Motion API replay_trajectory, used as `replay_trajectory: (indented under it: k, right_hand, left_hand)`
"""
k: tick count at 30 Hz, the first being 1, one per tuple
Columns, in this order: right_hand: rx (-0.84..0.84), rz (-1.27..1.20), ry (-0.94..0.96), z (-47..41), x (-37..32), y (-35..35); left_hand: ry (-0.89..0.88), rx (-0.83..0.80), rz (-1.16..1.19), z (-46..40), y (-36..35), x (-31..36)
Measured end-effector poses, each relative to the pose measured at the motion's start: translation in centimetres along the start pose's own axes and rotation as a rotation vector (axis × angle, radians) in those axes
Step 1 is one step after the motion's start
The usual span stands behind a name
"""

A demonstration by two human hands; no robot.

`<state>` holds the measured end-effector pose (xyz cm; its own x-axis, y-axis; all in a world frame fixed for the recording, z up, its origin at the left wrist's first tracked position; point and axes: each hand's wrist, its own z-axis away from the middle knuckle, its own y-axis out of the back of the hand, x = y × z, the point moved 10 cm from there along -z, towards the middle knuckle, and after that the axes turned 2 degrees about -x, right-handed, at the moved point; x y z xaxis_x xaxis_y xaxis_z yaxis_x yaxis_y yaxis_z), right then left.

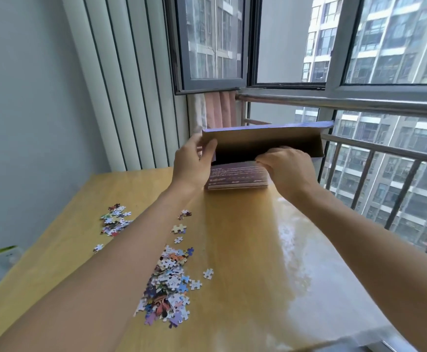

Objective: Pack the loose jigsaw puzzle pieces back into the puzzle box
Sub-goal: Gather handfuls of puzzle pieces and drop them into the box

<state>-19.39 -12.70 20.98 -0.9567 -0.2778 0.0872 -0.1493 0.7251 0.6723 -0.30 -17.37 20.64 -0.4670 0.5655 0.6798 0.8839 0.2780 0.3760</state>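
The puzzle box (237, 177) stands at the far side of the wooden table (245, 237), purple with printed text on its near side. Its lid (265, 141) is tilted up, showing the brown cardboard inside. My left hand (194, 161) grips the lid's left edge, thumb inside. My right hand (286, 166) holds the box's front rim near the middle, fingers curled over it. A large heap of loose puzzle pieces (169, 288) lies near the table's middle, partly hidden by my left forearm. A smaller heap (114, 219) lies further left.
A few stray pieces (179, 228) lie between the heaps and the box. A metal railing (347, 104) and open windows run behind and right of the table. A small green-and-white device (6, 252) sits by the wall at left.
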Motion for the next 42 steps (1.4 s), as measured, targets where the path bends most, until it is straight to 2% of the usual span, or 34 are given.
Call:
replay_trajectory:
  k: [5,9,13,19,22,24,27,35,42]
  right_hand:
    - [-0.233,0.012,-0.01,2.0,0.3,-4.2]
    - [-0.278,-0.028,0.072,4.3,-1.8,-5.4]
    - [-0.271,-0.016,0.194,7.2,-4.7,-6.5]
    - [-0.424,-0.078,0.286,12.4,-8.5,-9.6]
    - [-0.552,-0.259,0.239,15.1,-10.7,-11.0]
    - [-0.635,-0.372,0.18,16.4,-12.1,-12.3]
    - [-0.649,-0.48,0.08,16.7,-13.6,-13.6]
    - [-0.569,-0.696,-0.213,13.8,-17.1,-15.0]
    - [-0.65,-0.923,-0.347,11.1,-19.3,-16.7]
  left_hand:
    - [0.092,0.004,-0.084,1.1,-0.3,-3.0]
    - [0.187,0.002,-0.066,2.3,-1.1,-5.2]
    - [0.275,-0.112,-0.093,4.8,-3.8,-8.5]
    - [0.339,-0.312,-0.143,8.5,-6.4,-12.7]
    - [0.374,-0.403,-0.148,10.0,-6.5,-14.3]
    - [0.324,-0.457,-0.189,11.0,-6.0,-14.1]
    - [0.238,-0.503,-0.26,12.2,-4.2,-13.8]
    - [0.222,-0.352,-0.319,14.9,5.4,-14.7]
    - [0.288,-0.12,-0.346,16.4,12.3,-18.1]
